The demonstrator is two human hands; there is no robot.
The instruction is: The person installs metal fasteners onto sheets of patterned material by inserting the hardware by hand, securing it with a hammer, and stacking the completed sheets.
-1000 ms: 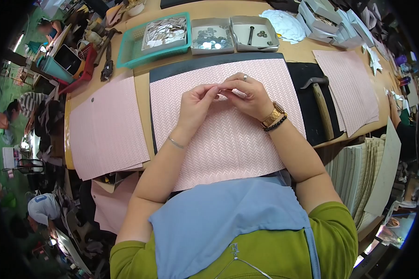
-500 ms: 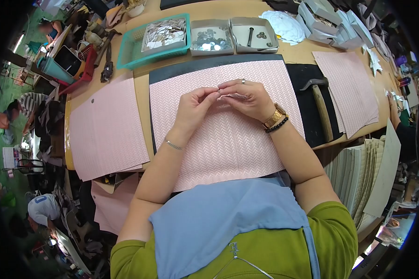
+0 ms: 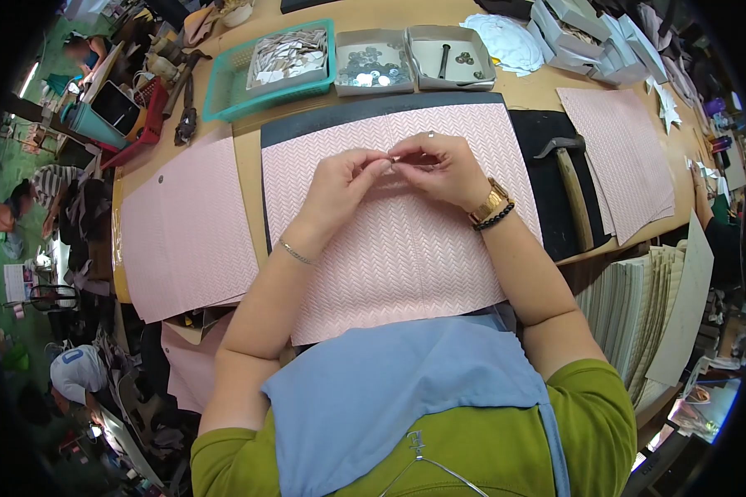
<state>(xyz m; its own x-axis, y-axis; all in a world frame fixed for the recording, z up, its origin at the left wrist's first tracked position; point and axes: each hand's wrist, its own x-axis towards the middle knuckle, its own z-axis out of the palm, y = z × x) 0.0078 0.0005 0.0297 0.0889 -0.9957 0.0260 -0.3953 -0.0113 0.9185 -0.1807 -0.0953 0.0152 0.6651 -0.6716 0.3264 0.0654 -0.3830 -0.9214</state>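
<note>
A pink herringbone-textured sheet [image 3: 398, 265] lies in front of me on a dark board [image 3: 323, 120]. Over its upper middle, my left hand [image 3: 340, 184] and my right hand [image 3: 446, 170] meet at the fingertips. Both are closed in a pinch, thumb against fingers. Whatever sits between them is too small and too covered to name. To the right, a hammer [image 3: 574, 186] with a wooden handle rests on a black pad [image 3: 530, 137], apart from my hands. On the left, more pink sheets [image 3: 195, 240] are stacked, the top one bearing a small dark round piece [image 3: 161, 179].
Along the back stand a teal basket [image 3: 222, 93] holding a box of pale scraps, a box of shiny discs [image 3: 373, 66], and a box [image 3: 486, 80] with a dark rod and small round parts. Pink sheets [image 3: 617, 149] lie far right. Co-workers sit at left.
My fingertips stay together while my right hand's fingers curl in more and its knuckles rise slightly. My left forearm has shifted a little left. The pink sheet's lower left edge has moved slightly left.
</note>
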